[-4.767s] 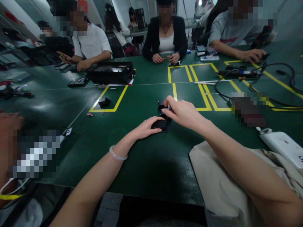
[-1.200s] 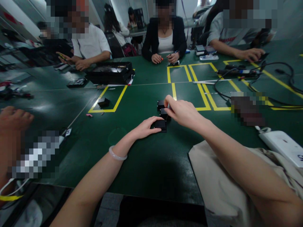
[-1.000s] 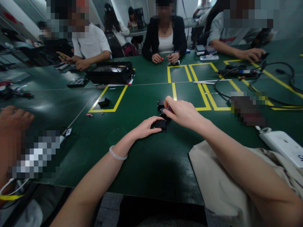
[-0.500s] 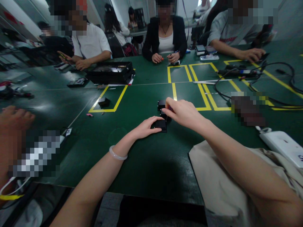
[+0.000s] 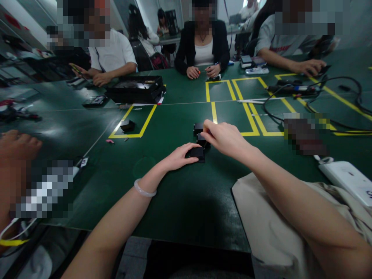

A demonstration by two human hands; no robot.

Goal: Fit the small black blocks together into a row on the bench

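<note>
Three small black blocks stand in a short row on the green table (image 5: pixel 174 201). My left hand (image 5: pixel 180 157) grips the nearest black block (image 5: pixel 197 153) between thumb and fingers. At the middle black block (image 5: pixel 201 138), my right hand (image 5: pixel 218 133) has its fingers pinched together; whatever sits between them is too small or hidden to make out. The farthest black block (image 5: pixel 198 127) lies just left of my right fingertips, partly beside them.
A black tray (image 5: pixel 135 90) and a small black piece (image 5: pixel 127 125) are at the left. Cables (image 5: pixel 309 104), a white power strip (image 5: pixel 347 178) and beige cloth (image 5: pixel 261 213) lie right. People sit across; another person's hand (image 5: pixel 20 149) rests far left.
My right fingertips have shifted very slightly at the middle block. My left hand keeps its hold on the nearest block.
</note>
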